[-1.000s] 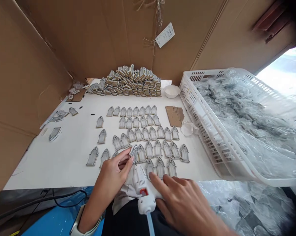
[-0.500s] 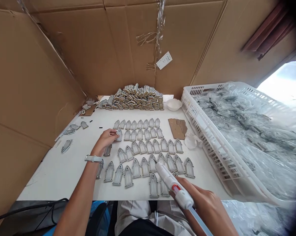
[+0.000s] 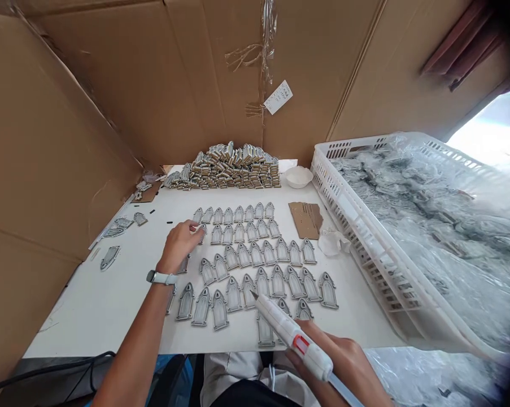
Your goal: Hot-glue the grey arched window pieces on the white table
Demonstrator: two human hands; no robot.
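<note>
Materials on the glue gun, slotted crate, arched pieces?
Glue gun: probably molded plastic; smooth white shell. Slotted crate: likely plastic too; white, with regular slots. Arched pieces: dull gray raised frames around pale panels; painted resin or cast metal, cannot tell.

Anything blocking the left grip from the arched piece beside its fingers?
Nothing visible: the left grip is right at the arched piece, nothing between them. Can't tell if it has closed on it.

I log blown-out glare at right, hazing the crate [image 3: 348, 230]; right corners dark, blurred; my table [image 3: 110, 311] softly lit.
</note>
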